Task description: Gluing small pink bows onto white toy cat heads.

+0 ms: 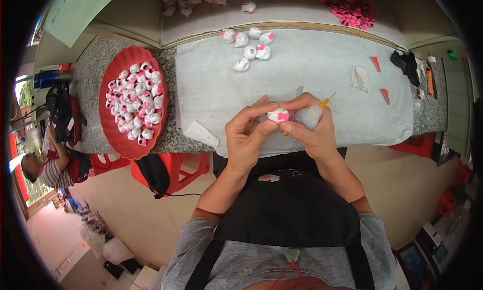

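Between the fingertips of my left hand (245, 134) is a small rounded white piece (276, 116) with a pink patch facing up. My right hand (322, 134) reaches the same piece with its thumb. Tucked in the right palm is a translucent squeeze bottle (309, 117), its orange tip and thin metal needle pointing away to the upper right. Both hands are closed, just above the near edge of a table covered in white sheeting (322, 63). Farther off on that sheeting lies a loose group of similar white and pink pieces (250, 52).
On the left, a red scalloped tray (111, 131) holds many such pieces. A folded white paper (202, 134) lies near the left forearm. Pink parts (352, 11) are heaped on the back shelf. To the right are a crumpled tissue (359, 78), red slivers (385, 96) and a black cloth (405, 67).
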`<state>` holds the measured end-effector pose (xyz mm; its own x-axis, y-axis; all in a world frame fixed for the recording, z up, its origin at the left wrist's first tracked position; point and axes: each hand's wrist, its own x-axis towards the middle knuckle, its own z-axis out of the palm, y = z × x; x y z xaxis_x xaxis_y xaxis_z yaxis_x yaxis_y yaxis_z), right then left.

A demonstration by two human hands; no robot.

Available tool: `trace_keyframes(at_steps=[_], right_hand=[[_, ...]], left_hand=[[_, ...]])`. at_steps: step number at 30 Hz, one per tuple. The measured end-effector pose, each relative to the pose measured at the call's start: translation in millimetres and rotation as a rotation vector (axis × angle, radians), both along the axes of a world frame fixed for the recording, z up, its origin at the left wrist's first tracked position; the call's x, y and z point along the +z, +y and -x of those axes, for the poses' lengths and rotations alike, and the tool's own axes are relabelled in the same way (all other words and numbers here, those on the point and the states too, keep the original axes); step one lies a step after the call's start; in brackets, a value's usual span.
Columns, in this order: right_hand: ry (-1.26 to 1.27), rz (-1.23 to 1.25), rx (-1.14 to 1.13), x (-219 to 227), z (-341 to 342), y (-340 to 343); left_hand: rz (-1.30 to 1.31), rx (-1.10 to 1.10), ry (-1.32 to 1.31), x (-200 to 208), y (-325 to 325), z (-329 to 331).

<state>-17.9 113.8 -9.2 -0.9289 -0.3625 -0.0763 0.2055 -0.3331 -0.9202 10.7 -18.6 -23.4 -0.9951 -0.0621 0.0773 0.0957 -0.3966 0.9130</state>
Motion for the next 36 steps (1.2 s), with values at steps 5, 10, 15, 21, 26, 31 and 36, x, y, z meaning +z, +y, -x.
trace_keyframes(at_steps=[5,10,15,21,26,31,36], right_hand=[[0.069,-0.101,0.005,9,5,5],[0.637,-1.005,-0.477,27,32,71],[0.606,-1.378,-0.367,15,36,92],[0.608,-0.703,-0.321,28,14,40],[0.795,-0.529,-0.323,15,4,-17],[0.905,-0.586,-0.372,6,5,-26],[1.023,-0.523,-0.210,16,12,-14]], left_hand=[[-0.129,0.027,-0.143,10,-3,-2],[-0.243,0.054,-0.138,3,-11,5],[-0.310,0.037,-0.158,6,-9,5],[-0.333,-0.006,-0.143,10,-7,3],[-0.371,0.067,-0.138,10,-7,-2],[-0.277,0.199,-0.107,9,-3,-7],[-0.102,0.239,-0.072,10,-7,-2]])
